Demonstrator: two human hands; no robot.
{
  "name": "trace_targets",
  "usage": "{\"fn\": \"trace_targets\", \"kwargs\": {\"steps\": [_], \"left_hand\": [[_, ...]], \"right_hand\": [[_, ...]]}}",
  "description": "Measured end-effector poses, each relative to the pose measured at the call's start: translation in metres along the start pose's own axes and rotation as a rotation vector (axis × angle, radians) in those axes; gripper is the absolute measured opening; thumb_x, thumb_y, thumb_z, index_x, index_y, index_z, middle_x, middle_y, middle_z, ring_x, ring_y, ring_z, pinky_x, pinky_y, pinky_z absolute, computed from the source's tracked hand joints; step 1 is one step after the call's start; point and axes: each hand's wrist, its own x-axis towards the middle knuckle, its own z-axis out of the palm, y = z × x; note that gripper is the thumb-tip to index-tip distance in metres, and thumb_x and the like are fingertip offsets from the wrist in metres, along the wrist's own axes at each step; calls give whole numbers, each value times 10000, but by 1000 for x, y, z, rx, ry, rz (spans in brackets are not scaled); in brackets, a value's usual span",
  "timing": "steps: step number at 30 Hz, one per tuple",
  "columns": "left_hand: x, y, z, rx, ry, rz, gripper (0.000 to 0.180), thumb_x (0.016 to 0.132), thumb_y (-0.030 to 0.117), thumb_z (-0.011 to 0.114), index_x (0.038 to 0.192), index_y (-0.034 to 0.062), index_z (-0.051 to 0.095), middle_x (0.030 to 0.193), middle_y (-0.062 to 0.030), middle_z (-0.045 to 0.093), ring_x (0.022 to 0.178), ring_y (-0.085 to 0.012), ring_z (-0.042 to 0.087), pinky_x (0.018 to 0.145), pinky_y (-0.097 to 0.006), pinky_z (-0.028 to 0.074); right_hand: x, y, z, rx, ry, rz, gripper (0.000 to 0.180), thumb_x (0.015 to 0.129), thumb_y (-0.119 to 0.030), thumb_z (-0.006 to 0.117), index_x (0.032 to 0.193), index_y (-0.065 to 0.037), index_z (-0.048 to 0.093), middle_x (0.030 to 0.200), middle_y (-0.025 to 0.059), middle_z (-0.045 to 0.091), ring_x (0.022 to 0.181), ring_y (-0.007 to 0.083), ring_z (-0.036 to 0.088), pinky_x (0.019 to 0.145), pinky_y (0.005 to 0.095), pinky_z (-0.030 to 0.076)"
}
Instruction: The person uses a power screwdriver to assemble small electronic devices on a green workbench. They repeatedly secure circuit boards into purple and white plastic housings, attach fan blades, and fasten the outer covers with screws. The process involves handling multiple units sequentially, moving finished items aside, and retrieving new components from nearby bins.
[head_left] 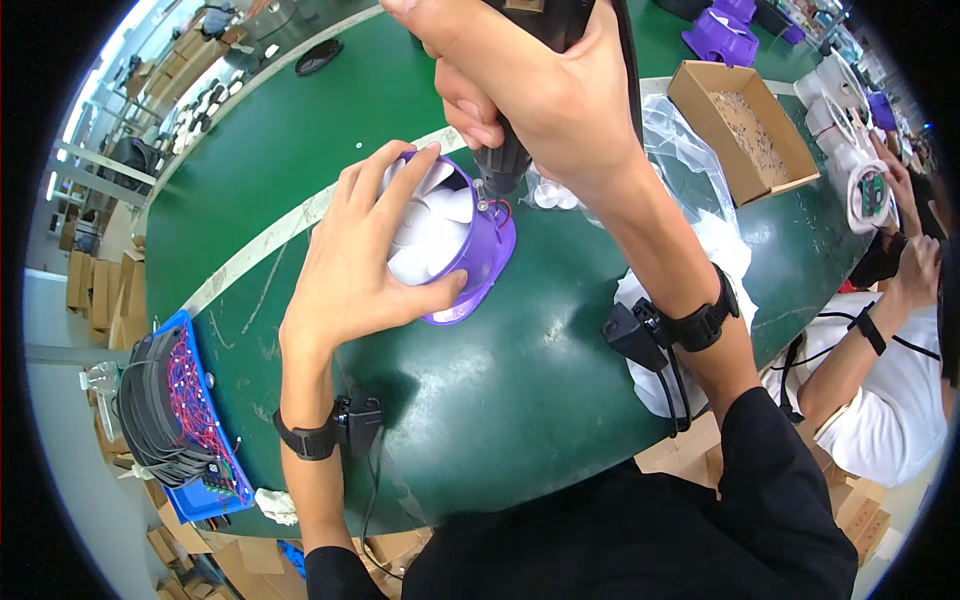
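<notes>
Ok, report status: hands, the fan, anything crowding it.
Left hand gripping purple fan housing. Right hand holding black screwdriver on its rim. Plastic bag beside.

Purple fan housing [470, 270] and black power screwdriver [510, 160], centre of the green surface [520, 390].
The round housing, holding a white bladed impeller [430, 225], stands tilted on its edge. The screwdriver points steeply down, its tip touching the housing's far right rim beside a red wire.

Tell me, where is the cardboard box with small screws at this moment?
In the head view, the cardboard box sits upper right on the green table, behind the clear plastic bag, beyond the right hand.
</notes>
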Motion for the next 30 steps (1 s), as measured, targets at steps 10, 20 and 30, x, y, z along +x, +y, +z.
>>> {"fn": "trace_targets", "kwargs": {"steps": [10,20,30], "left_hand": [[-13,38,-29,222,-148,-538,1013,724,453,822,1584,124,400,1581,-301,369,1428,-463,423,1145,-498,408],[-14,2,-17,31,-73,-126,879,676,383,849,1474,166,552,1447,-232,486,1256,-425,530,1056,-495,484],[-15,12,-13,28,-31,-165,773,702,321,840,1387,65,590,1460,-232,484,1294,-441,503,1088,-486,450]], "right_hand": [[2,-20,-2,-159,152,124,364,980,-341,740,806,-44,621,589,-27,531,482,64,497,438,242,395],[-12,-2,26,228,-31,86,309,998,-287,728,804,-64,636,636,-43,553,511,33,487,456,223,372],[-15,-4,29,107,-41,78,294,994,-270,727,796,-70,640,644,-53,545,528,29,478,463,222,358]]}}
